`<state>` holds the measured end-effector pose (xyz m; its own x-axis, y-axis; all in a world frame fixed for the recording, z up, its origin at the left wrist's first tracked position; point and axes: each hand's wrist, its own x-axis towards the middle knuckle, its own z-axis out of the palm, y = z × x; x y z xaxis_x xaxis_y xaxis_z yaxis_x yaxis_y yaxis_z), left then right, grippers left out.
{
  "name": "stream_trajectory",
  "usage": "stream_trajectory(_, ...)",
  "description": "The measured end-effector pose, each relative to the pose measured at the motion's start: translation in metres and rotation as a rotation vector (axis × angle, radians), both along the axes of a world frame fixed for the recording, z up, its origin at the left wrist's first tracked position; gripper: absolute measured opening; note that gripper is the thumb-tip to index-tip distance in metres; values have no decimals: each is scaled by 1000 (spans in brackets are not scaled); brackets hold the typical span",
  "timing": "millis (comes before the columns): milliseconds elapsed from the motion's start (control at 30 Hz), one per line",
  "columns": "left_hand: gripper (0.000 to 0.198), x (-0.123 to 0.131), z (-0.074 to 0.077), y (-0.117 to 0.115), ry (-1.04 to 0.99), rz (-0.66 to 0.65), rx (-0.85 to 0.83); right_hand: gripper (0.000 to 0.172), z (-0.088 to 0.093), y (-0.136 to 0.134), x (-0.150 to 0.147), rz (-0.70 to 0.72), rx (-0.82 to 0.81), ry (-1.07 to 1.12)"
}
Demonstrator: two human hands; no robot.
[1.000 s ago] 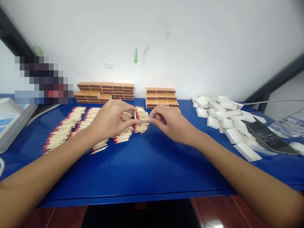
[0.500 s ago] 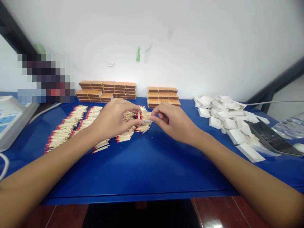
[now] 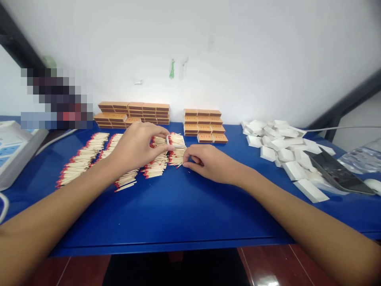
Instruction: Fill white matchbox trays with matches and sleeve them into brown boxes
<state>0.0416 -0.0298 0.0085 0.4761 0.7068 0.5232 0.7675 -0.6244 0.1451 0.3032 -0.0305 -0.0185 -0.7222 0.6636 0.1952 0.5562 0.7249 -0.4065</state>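
Note:
My left hand (image 3: 138, 145) grips a small white matchbox tray (image 3: 176, 146) by its left end, between thumb and fingers. Matches with red heads lie inside the tray, which is held just over a heap of loose matches (image 3: 176, 157). At the right edge of that heap, lower than the tray, my right hand (image 3: 205, 161) has thumb and forefinger pinched at the end of a match (image 3: 179, 166). Another match pile (image 3: 156, 163) lies just left of the heap, partly behind my left hand.
Farther left is a long row of matches (image 3: 83, 159). Brown matchboxes (image 3: 149, 111) are stacked along the wall, with a second stack (image 3: 202, 123) to their right. Several white trays (image 3: 282, 139) and a phone (image 3: 336, 171) lie at right, a power strip (image 3: 18, 147) at left.
My right hand has left the tray and moved down to the edge of the match heap. The tray in my left hand has shifted slightly left and up.

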Motion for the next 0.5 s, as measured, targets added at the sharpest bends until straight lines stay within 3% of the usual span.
stream_trajectory(500,36,0,-2,1,7,-16,9,6,-1,2,1,-16,-46,-7)
